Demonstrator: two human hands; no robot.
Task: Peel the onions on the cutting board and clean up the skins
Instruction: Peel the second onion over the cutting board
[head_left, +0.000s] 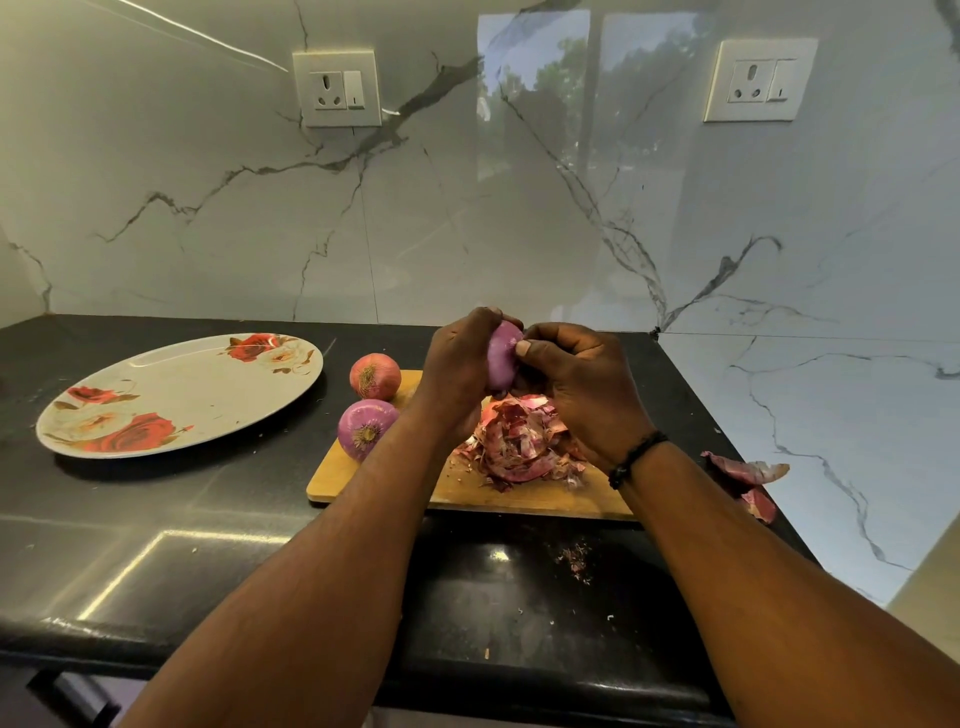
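Black counter (218, 525) runs under a glossy marble-look wall, and nearest the camera it carries small skin crumbs (574, 561). Beyond them lies the board (363, 483), with a heap of skins (519, 441) at its middle and two more onions on its left end: a peeled purple one (365, 428) and, behind it, one that looks to have its dry skin on (375, 375). A few loose skins (748, 478) sit on the counter off the board's right end.

Above the heap, the left hand (457, 374) grips the onion (503, 361), fingers curled round it, while the right hand (576, 384) pinches at its surface with thumb against it.

To do this step well, I judge the left hand should turn the onion a little at a time while the right catches a lifted edge near the tip and draws it down in one strip, letting it drop onto the heap, not the counter. Thin scraps tear easily, so a slow pull suits.

Farther left rests a rose-patterned plate (156, 447). On the wall are two sockets (337, 88) (761, 80). No brand, label or legible writing shows anywhere.
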